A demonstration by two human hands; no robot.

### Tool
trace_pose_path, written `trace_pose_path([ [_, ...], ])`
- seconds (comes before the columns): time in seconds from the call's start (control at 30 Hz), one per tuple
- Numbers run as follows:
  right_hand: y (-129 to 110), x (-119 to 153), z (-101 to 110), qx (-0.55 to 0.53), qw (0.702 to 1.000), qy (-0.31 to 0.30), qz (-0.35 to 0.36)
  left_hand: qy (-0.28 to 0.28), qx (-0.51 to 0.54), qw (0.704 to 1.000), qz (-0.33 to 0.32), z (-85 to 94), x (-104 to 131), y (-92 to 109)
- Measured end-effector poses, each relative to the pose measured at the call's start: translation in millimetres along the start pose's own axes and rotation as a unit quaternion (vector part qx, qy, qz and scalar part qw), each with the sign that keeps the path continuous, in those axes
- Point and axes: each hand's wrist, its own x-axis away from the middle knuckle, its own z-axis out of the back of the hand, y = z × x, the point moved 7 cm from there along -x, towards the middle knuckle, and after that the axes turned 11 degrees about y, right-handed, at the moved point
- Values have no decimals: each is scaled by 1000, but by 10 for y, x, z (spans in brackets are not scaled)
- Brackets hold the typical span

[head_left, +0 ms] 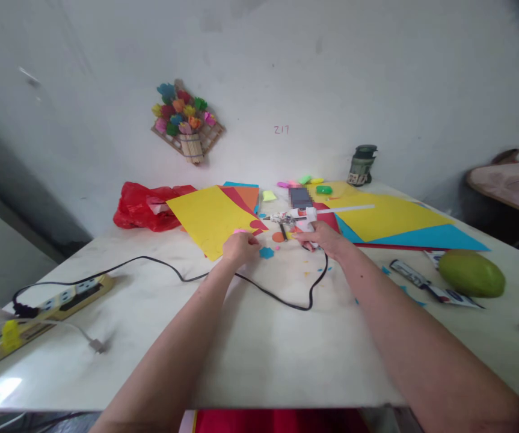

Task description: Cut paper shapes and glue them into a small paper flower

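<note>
On the flat white table (259, 361), a big yellow paper sheet (205, 213) lies to the left. A white plastic glue gun (310, 213), with a long white stick (349, 208) at its back, is near the middle; the right hand (326, 236) is wrapped around its handle. The left hand (240, 248) has bent fingers by the sheet; one cannot tell if they pinch anything. A wavy blue paper piece (267, 252) and a round orange paper piece (278, 237) look already cut, but not yet stuck to anything.
</note>
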Motion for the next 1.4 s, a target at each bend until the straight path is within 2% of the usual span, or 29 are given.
trace_pose_path([
  [0.13, 10, 24, -21, 33, 998, -44, -4, -6, -36, 999, -3, -63, -3, 1],
  [0.37, 50, 3, 36, 1, 1000, -24, -18, -17, -47, 998, -32, -177, 28, 71],
  [0.47, 60, -4, 29, -3, 1000, -25, -10, 1, -3, 1000, -22, -178, 31, 80],
  [0.53, 56, -8, 15, -16, 1000, -15, -4, 18, 84, 996, 8, -171, 33, 60],
  [0.6, 46, -9, -13, -34, 999, 9, -1, 12, 228, 972, 62, -199, 46, 22],
  [0.7, 18, 7, -108, -49, 998, 49, 7, -5, 434, 893, 121, -242, 84, 7],
  [0.8, 17, 36, -237, -59, 995, 83, -1, 2, 523, 842, 130, -209, 123, 19],
  [0.93, 32, 56, -403, -56, 995, 82, 1, -2, 556, 822, 125, -177, 161, 43],
  [1.17, 28, 49, -456, -36, 992, 117, 14, -33, 595, 794, 119, -216, 175, 47],
  [1.33, 13, 51, -468, -24, 991, 130, 23, -124, 632, 758, 103, -303, 219, 85],
  [1.4, 26, 41, -470, -19, 991, 132, 27, -140, 641, 748, 104, -316, 232, 93],
])
